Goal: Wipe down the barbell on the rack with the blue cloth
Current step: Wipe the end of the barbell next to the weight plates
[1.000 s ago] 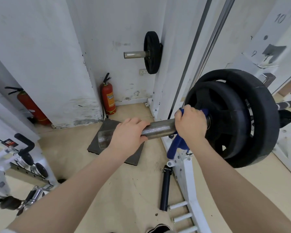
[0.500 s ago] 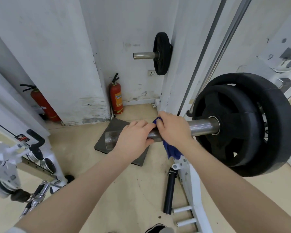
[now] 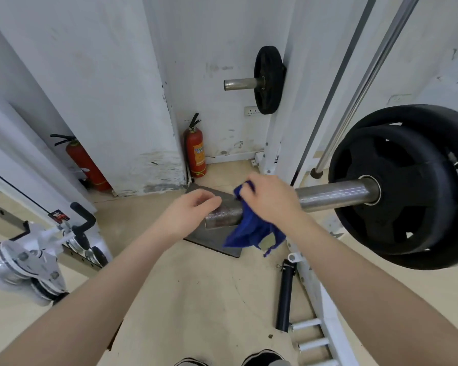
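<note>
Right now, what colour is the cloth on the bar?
Dark blue cloth, seen best in the head view.

Blue cloth [image 3: 251, 228] now near sleeve end

The right hand [image 3: 271, 200] and blue cloth [image 3: 251, 228] cover part of the barbell sleeve [image 3: 333, 195]. The black plates [image 3: 407, 191] run off the right edge, hiding the bar beyond. The shoes [image 3: 262, 360] are cut off at the bottom edge.

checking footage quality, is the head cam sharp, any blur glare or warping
Head view: mostly sharp, evenly lit; strong wide-angle warping bends the white rack uprights and guide rod; slight motion blur on the left hand and blue cloth; soft glare streak along the barbell sleeve.
</note>
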